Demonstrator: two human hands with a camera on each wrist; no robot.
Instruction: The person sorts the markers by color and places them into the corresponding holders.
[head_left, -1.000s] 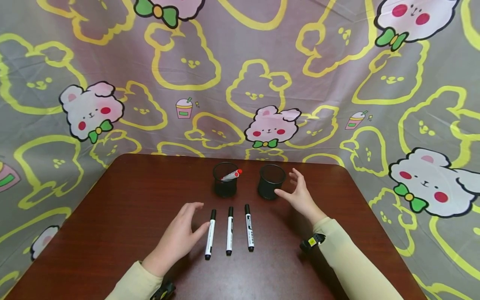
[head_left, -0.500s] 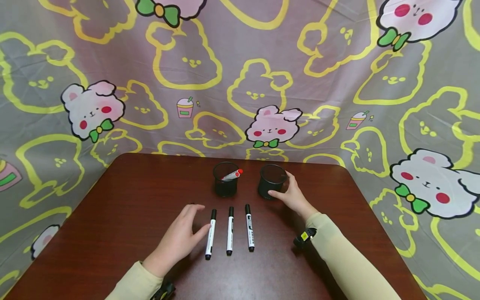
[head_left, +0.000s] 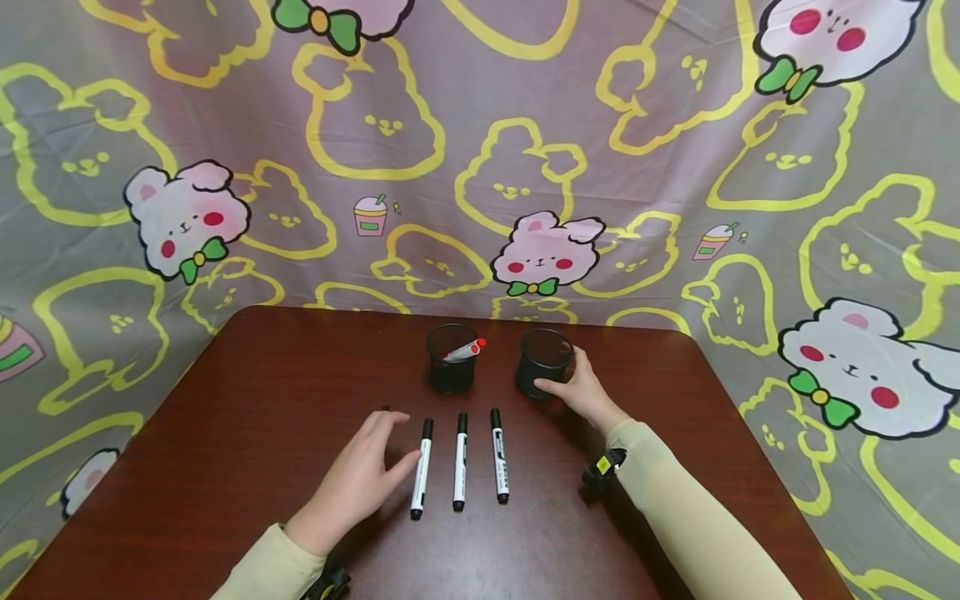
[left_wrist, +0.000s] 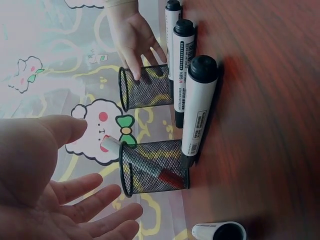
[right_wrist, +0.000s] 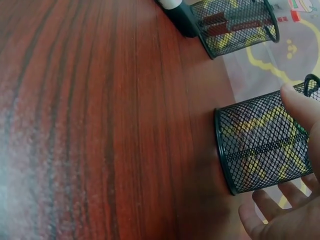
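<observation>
My right hand (head_left: 590, 395) grips an empty black mesh pen cup (head_left: 532, 377) from its right side. The thumb lies on the front near the rim in the right wrist view, with the other fingers round the side and back. My left hand (head_left: 358, 473), fingers spread and holding nothing, hovers beside the leftmost of three whiteboard markers (head_left: 422, 467). The middle marker (head_left: 460, 467) and the right marker (head_left: 499, 461) lie almost parallel to it, all white with black caps. Another white marker (left_wrist: 215, 231) shows at the bottom of the left wrist view, mostly hidden by my left hand in the head view.
A second mesh pen cup (head_left: 450, 382) stands left of the gripped one, with red-capped markers (head_left: 463, 351) leaning in it. Everything is on a dark red-brown wooden table (head_left: 247, 417). A patterned cloth (head_left: 420, 100) hangs behind the table and along its sides.
My right hand has moved left onto the right pen cup and closed its fingers and thumb round it. The left hand, the markers and both cups stay about where they were.
</observation>
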